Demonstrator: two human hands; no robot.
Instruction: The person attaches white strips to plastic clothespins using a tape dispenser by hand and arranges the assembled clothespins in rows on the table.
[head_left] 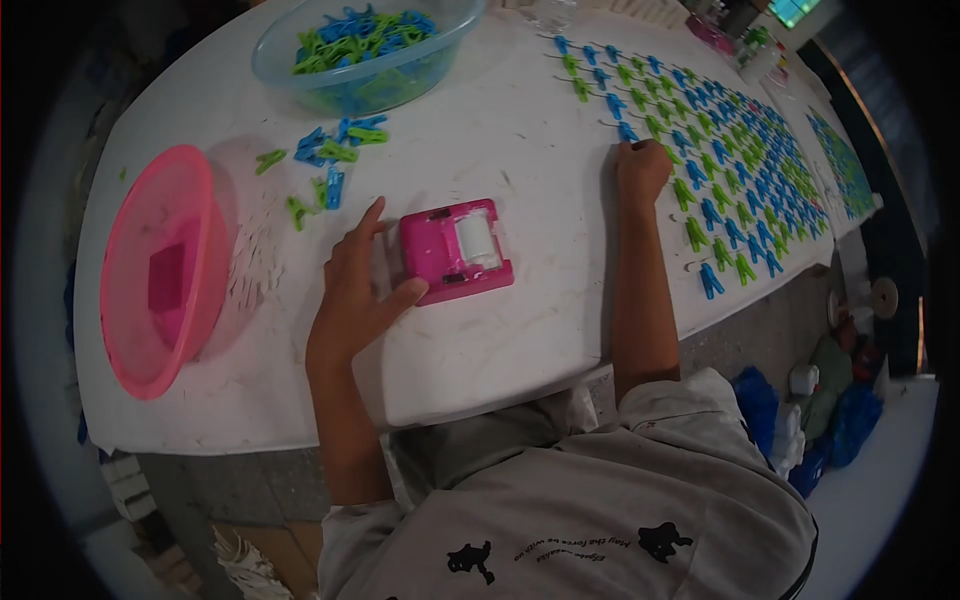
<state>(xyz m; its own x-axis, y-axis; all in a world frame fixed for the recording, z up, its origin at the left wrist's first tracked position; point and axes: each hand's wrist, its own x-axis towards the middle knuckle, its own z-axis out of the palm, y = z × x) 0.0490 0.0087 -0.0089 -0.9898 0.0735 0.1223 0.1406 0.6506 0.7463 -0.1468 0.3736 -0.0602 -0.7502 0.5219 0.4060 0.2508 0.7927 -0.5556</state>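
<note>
My left hand (358, 283) rests at the left side of a pink device (456, 250) with a white roll in it, thumb at its lower left corner and fingers spread. My right hand (643, 172) is closed at the left edge of the rows of blue and green clips (740, 150), just below a blue clip (626, 131). Whatever its fingers hold is hidden. Loose blue and green clips (340, 152) lie above my left hand.
A translucent blue basin (362, 88) full of clips stands at the back. At the left, a pink basin (160, 270) sits tilted near white strips (258, 262). Bottles (765, 55) stand at the far right. Bags (855, 415) lie on the floor.
</note>
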